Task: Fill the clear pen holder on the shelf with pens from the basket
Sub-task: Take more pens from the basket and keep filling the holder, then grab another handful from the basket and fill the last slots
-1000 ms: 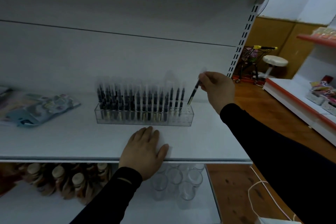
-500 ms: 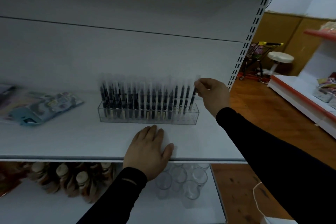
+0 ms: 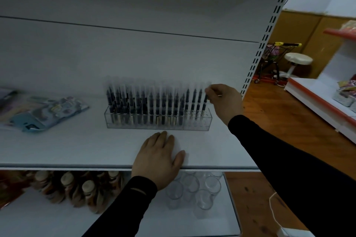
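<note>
Transparent plastic is forming the long, rectangular clear pen holder [image 3: 158, 122], which is being kept on the smooth white metal shelf [image 3: 77, 150]. Slim dark pens with pale translucent caps [image 3: 146, 106] are being held upright in it, packed densely from its left end and more thinly toward its right end. The rightmost dark pen [image 3: 205, 102] is being pinched near its top by the right hand [image 3: 224, 100], whose thumb and fingers are being curled round it; the pen's lower end is being kept inside the holder's right end. The rest of that hand is being held just right of the holder, above the shelf. The left hand [image 3: 158, 159] is being pressed flat on the shelf just in front of the holder, fingers straight, palm lying over the shelf's front edge and nothing being grasped. Both arms are being covered by black sleeves.

Left of the holder, well apart, flat packets in blurred pale blue and pastel wrapping [image 3: 48, 113] are being displayed on the same shelf. Below the holder, on a lower shelf, brown bottles with pale caps [image 3: 77, 186] and clear drinking glasses [image 3: 192, 188] are being stored. Far right of the holder, a white round stool [image 3: 297, 59] and a small shopping trolley with a yellow handle [image 3: 273, 59] are being kept on a wooden floor.
</note>
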A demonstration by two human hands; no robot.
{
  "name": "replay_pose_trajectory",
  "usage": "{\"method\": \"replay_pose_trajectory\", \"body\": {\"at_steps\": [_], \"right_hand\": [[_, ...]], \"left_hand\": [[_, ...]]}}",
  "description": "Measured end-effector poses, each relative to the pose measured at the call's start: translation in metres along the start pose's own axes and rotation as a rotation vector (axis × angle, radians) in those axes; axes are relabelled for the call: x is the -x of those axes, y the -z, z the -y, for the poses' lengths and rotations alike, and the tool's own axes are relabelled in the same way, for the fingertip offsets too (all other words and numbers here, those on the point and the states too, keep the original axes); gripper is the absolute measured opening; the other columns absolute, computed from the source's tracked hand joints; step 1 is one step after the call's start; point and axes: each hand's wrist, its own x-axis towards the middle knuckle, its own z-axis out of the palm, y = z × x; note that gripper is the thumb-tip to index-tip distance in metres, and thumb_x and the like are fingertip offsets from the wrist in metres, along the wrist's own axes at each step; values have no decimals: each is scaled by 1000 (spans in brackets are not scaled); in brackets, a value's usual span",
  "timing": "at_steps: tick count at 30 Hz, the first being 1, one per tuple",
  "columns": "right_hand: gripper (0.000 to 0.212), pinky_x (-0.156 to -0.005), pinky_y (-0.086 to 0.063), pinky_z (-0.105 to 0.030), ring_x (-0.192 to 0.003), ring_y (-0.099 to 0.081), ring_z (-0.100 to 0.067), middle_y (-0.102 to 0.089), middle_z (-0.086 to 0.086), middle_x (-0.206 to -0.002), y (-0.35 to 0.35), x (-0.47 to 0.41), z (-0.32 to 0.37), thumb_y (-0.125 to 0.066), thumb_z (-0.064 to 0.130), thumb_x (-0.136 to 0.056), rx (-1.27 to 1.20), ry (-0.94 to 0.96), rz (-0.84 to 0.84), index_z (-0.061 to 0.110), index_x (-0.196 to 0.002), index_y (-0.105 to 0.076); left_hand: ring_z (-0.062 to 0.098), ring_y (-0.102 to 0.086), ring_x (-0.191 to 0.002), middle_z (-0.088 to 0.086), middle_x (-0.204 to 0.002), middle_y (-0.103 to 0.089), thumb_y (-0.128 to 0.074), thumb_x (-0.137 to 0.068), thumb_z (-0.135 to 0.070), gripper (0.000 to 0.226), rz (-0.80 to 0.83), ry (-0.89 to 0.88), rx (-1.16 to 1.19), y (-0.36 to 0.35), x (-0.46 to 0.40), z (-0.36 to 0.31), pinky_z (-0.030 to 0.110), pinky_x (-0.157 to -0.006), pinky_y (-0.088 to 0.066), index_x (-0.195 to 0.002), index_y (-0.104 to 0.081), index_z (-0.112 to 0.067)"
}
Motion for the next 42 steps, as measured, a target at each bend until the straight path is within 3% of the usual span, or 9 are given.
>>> {"method": "replay_pose_trajectory", "body": {"at_steps": [10,13,16,20,23,30,32,35,42], "right_hand": [[33,-80,-47,-23,-89,-66,-14,-74,-3,-100,10,9,0,-59,38,-94,57,-20,14,10,-106,-72],[34,-81,-41,-21,-97,-64,-14,-72,-2,-106,25,20,10,-55,39,-96,97,11,28,10,-106,-71],[36,-77,-37,-17,-98,-62,-14,-71,-4,-109,45,42,21,-50,39,-99,139,56,49,11,-109,-70],[37,-80,-33,-10,-107,-60,-14,-67,-4,-122,68,87,29,-49,39,-100,194,124,183,14,-122,-65],[40,-88,-29,-8,-118,-55,-17,-61,-4,-132,78,124,31,-52,38,-99,225,165,277,13,-130,-60],[42,-100,-30,-15,-126,-51,-19,-60,-6,-133,70,208,15,-54,37,-97,248,190,441,12,-130,-60],[43,-101,-32,-21,-127,-50,-21,-58,-6,-135,61,231,5,-52,37,-98,264,175,503,11,-132,-58],[42,-97,-30,-16,-127,-49,-21,-57,-8,-135,42,263,-13,-53,35,-98,251,103,588,11,-133,-57],[54,-108,-33,-28,-132,-45,-24,-44,-10,-147,-19,318,-69,-44,42,-101,352,-109,897,12,-146,-42]], "left_hand": [[32,-61,-112,16,-124,-64,-30,-87,-56,68,34,-19,42,2,-1,0,43,-96,-46,-117,-67,-8],[28,-33,-139,12,-151,-37,-3,-79,-65,92,121,-20,77,10,-2,-1,37,-114,-22,-142,-42,-12],[24,-16,-145,9,-159,-19,5,-73,-68,97,234,7,89,16,-4,-1,34,-118,-11,-149,-26,-15],[24,-21,-143,10,-157,-24,-12,-86,-65,82,336,38,144,33,8,-8,34,-117,-16,-148,-29,-13],[24,-28,-140,11,-153,-31,-31,-98,-49,62,308,41,198,52,31,-17,30,-114,-20,-146,-34,-10],[21,-34,-136,6,-149,-40,-37,-99,-44,54,197,81,302,76,107,-24,26,-109,-24,-142,-41,-13],[21,-34,-137,5,-150,-38,-36,-99,-46,56,250,102,312,68,129,-20,27,-110,-24,-144,-39,-13],[22,-34,-136,5,-150,-38,-36,-99,-45,56,355,165,312,45,159,-12,29,-109,-28,-145,-38,-13],[26,-37,-134,9,-150,-37,-34,-100,-44,57,645,314,312,-31,197,0,34,-108,-33,-147,-31,-13]]}}
